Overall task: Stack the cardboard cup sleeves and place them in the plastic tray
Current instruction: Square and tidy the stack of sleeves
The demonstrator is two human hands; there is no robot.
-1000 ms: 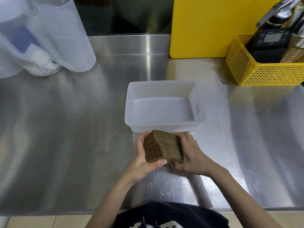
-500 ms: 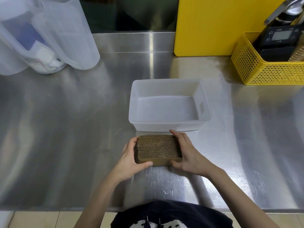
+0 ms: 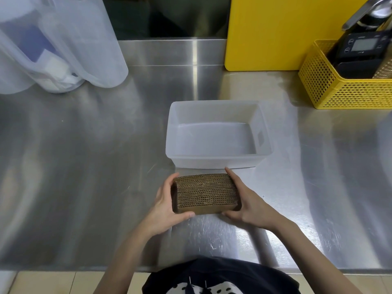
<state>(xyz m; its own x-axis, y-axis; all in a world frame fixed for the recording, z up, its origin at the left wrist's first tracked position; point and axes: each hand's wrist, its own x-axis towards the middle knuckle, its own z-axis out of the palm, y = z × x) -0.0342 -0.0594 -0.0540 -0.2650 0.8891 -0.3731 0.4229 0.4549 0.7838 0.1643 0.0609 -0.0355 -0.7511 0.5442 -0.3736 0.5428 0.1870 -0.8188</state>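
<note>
At the far left, translucent plastic pitchers (image 3: 63,43) stand on the steel counter (image 3: 74,177), cut off by the frame's top and left edges; what sits inside them is only a blue and white blur. The left hand (image 3: 167,206) clamps the left end of the stack of cardboard cup sleeves (image 3: 206,193), thumb under its near corner. The stack rests on the counter just in front of the plastic tray (image 3: 218,132), corrugated edges facing up, with no print readable on it. The right hand (image 3: 248,205) presses flat against the stack's right end. Behind, a yellow board (image 3: 275,32) leans upright. In the yellow perforated basket (image 3: 343,90) a black digital scale (image 3: 358,54) shows a display too small to read, and a metal tool above it is cropped.
</note>
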